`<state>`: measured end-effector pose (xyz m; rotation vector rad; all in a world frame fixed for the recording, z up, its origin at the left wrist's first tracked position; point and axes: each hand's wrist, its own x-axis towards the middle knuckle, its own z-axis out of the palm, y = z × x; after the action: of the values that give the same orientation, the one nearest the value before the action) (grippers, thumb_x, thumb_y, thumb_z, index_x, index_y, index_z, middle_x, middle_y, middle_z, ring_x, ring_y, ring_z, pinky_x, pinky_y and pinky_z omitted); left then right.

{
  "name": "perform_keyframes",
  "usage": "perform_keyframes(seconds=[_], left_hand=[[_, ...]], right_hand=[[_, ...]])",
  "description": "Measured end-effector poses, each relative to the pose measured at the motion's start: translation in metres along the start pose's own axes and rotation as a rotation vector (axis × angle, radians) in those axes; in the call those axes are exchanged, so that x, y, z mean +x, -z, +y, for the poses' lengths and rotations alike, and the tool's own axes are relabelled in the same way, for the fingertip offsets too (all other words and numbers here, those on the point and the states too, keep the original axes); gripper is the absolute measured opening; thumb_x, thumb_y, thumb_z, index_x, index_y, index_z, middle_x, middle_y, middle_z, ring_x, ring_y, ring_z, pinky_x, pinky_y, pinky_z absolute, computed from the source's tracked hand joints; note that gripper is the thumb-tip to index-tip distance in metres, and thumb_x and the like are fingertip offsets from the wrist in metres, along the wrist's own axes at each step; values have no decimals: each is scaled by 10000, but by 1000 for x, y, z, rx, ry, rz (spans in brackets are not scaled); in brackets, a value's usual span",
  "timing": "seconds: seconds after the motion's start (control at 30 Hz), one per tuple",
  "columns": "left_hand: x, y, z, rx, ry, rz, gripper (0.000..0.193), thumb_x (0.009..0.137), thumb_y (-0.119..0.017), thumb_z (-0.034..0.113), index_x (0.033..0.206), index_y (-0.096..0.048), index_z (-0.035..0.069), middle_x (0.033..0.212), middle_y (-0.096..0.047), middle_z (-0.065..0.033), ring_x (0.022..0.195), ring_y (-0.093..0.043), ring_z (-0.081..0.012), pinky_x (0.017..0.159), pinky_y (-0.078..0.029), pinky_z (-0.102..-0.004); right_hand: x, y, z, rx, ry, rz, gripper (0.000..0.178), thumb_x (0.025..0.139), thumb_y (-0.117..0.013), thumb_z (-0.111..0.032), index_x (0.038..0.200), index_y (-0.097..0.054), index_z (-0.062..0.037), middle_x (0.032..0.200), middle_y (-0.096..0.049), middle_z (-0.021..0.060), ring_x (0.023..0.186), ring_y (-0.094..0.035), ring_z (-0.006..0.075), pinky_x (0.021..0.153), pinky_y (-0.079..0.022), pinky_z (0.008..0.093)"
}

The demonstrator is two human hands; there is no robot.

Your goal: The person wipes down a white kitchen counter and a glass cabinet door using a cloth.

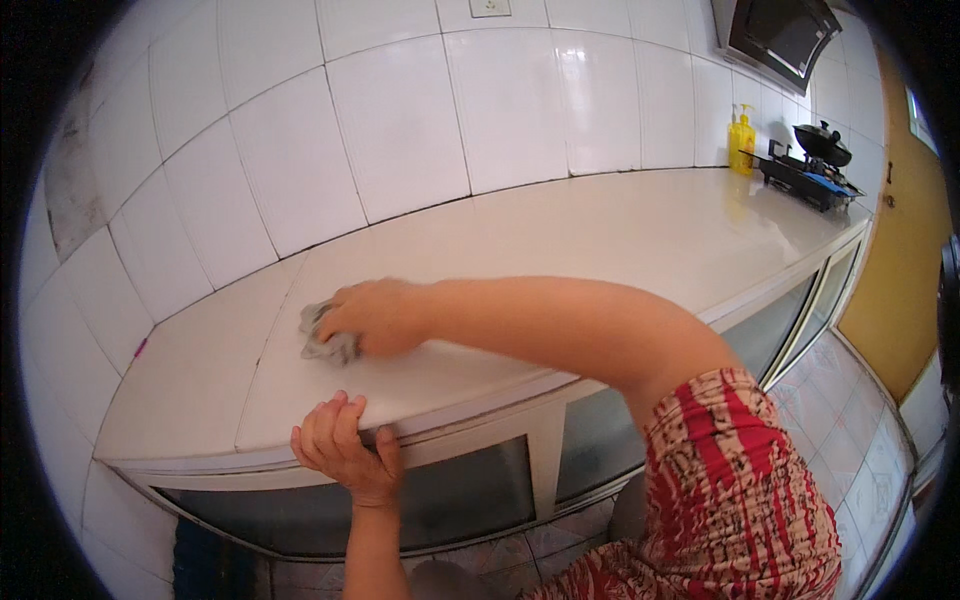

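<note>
A crumpled grey cloth (pixel 338 345) lies on the pale countertop (pixel 560 240), bunched under the fingers of my right hand (pixel 385 315). That hand is closed on the cloth and slightly blurred, with its arm reaching across from the right. My left hand (pixel 350 450) rests at the counter's front edge, its fingers over the lip and the thumb held apart below. Nothing is visible in the left hand.
White wall tiles (pixel 395 130) run behind the counter. At its far right end stand a yellow pump bottle (pixel 741 145) and a gas stove (pixel 808 180) with a lidded black pan (pixel 823 145). Cabinets with glass doors (pixel 460 495) sit below. A brown door (pixel 900 240) is beyond.
</note>
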<state>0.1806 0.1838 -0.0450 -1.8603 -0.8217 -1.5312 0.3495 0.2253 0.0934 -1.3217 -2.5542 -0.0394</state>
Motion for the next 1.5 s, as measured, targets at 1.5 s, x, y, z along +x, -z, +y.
perform_keyframes(seconds=[1.5], left_hand=[[-54,102,158,-1699,1724,-444,600,977,-464,524,1428,-385,137,1428,-461,-85,1304,-459,-289,1079,-369,-523]], right_hand=[[-246,-91,-72,1538,-474,269,381,963,-570,-324,1170,-620,-9,1153,-622,74,1038,-567,155,895,-459,308]])
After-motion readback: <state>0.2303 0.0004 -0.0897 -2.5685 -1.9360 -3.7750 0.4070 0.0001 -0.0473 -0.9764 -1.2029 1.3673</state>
